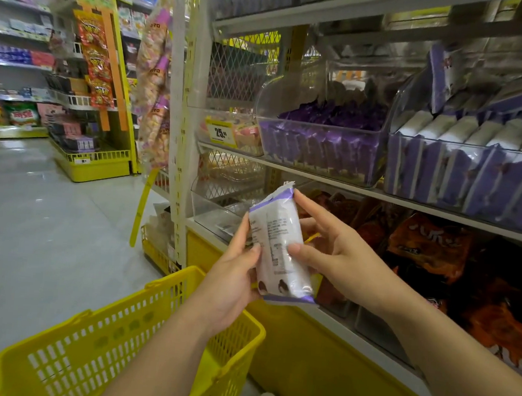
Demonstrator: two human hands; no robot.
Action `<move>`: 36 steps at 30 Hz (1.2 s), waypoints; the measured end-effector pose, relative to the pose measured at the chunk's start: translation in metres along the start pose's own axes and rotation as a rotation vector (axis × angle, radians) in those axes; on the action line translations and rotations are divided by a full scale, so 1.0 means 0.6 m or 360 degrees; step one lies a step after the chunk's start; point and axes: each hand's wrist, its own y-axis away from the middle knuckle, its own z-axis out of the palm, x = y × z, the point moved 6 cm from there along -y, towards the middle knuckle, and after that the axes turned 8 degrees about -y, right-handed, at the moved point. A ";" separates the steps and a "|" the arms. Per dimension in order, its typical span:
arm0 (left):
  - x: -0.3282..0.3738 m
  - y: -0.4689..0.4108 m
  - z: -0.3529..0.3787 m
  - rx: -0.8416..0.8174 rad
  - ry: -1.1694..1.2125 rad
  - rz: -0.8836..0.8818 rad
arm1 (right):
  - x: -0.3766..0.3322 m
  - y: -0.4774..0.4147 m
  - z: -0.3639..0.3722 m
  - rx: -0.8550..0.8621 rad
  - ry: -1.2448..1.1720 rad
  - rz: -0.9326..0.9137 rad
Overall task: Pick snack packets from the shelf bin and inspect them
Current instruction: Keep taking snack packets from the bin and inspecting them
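Packet (280, 247) is out of the bin and held in both hands at chest height, in front of the lower shelf and well apart from the bins above.

Left hand (233, 277): grips the packet's lower left edge, thumb on the face, fingers curled behind. It carries the weight.

Right hand (336, 255): looser grip. The thumb presses the face mid-right, the index finger lies straight up the right edge to the top corner, and the other fingers are behind. Likely there to steady and angle the packet rather than carry it.

The white back panel with small print faces the camera and the packet is tilted slightly left. That orientation fits reading the label, so the inspect step is under way. The print is too blurred to read.

The packet's purple trim and white body match the packets standing on edge in the right bin (479, 146), the probable source. The middle bin (319, 125) holds darker purple packs. Both bins have clear walls and tilt forward, so stock shows and lifts out from the top.

Basket (98, 351) sits below the left forearm, just under the packet, a short drop if the packet passes. Cannot tell whether it hangs on the arm or stands on the floor.

Orange bags (432, 244) on the lower shelf sit behind the right hand, untouched.

Risk: the film is glossy and the right-hand grip is light.
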 end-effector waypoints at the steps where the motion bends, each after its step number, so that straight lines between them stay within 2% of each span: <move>1: 0.001 0.000 0.000 -0.0011 0.0048 -0.0004 | -0.002 0.001 0.005 -0.0027 -0.0030 0.0014; 4: 0.003 -0.001 -0.003 -0.0031 0.0214 -0.0017 | -0.002 0.006 0.005 -0.0057 -0.0105 0.0092; 7: 0.005 0.000 -0.018 0.0073 0.0362 -0.0021 | 0.005 0.013 0.003 -0.0119 -0.0096 0.0170; 15: 0.007 0.004 -0.035 0.0306 0.0245 -0.0120 | 0.037 0.022 -0.012 -0.0134 -0.0363 0.0374; 19: 0.008 0.011 -0.037 0.0197 0.0177 -0.0257 | 0.062 0.022 -0.016 -0.0099 -0.0436 0.0470; 24: 0.014 0.019 -0.031 0.0087 0.0066 -0.0262 | 0.085 0.024 -0.016 -0.0070 -0.0491 0.0570; 27: 0.015 0.016 -0.028 0.0106 -0.0010 -0.0195 | 0.084 0.024 -0.016 -0.0103 -0.0460 0.0542; 31: 0.017 0.018 -0.009 -0.0084 -0.0038 -0.0141 | 0.071 0.022 -0.014 -0.0124 -0.0474 0.0485; 33: 0.014 0.017 0.000 -0.0079 -0.0106 -0.0119 | 0.064 0.020 -0.012 -0.0086 -0.0527 0.0425; 36: 0.016 0.014 0.004 0.0066 -0.0543 0.0019 | 0.052 0.017 -0.011 0.0045 -0.0258 0.0260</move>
